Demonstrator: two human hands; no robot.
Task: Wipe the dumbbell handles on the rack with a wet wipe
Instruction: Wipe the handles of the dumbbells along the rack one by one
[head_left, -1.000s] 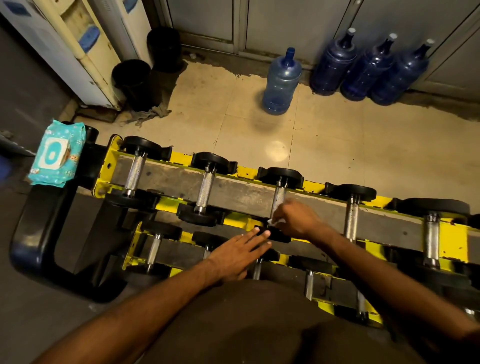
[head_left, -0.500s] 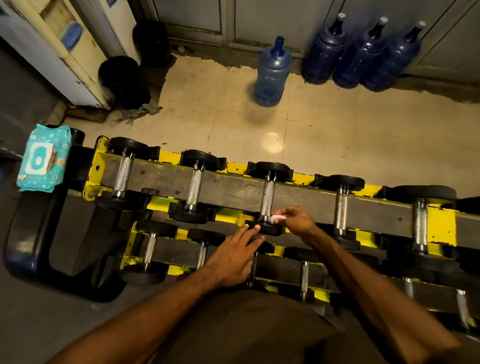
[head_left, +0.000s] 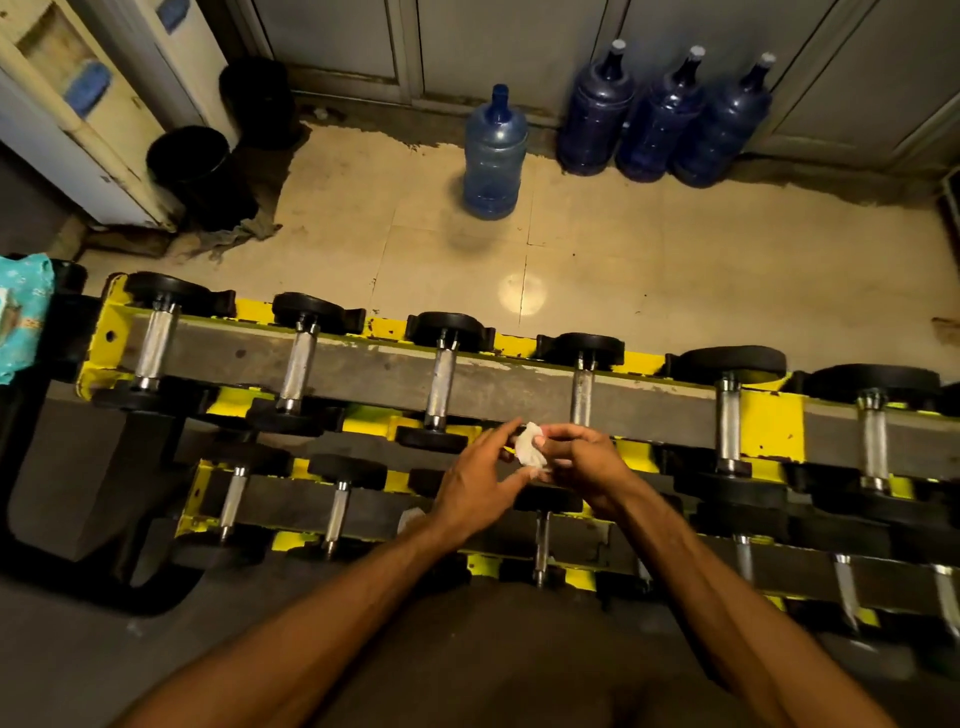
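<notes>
White, limp, light: held wet wipe (head_left: 530, 452) over rack (head_left: 770, 431).
Pinched it with right hand (head_left: 587, 463), touched it with straight-fingered left hand (head_left: 475, 483); looked best gripped mid-wad.

Gym storage corner, I'd say: two-tier yellow rack (head_left: 769, 431) loaded with dumbbells (head_left: 297, 364) directly under my fingers (head_left: 493, 441); bare tiled floor (head_left: 675, 270) beyond them, blue water jugs (head_left: 660, 119) against the far wall.

Wide gaps separate the 6 top-tier handles (head_left: 440, 382); black heads (head_left: 447, 328) block each end.
</notes>
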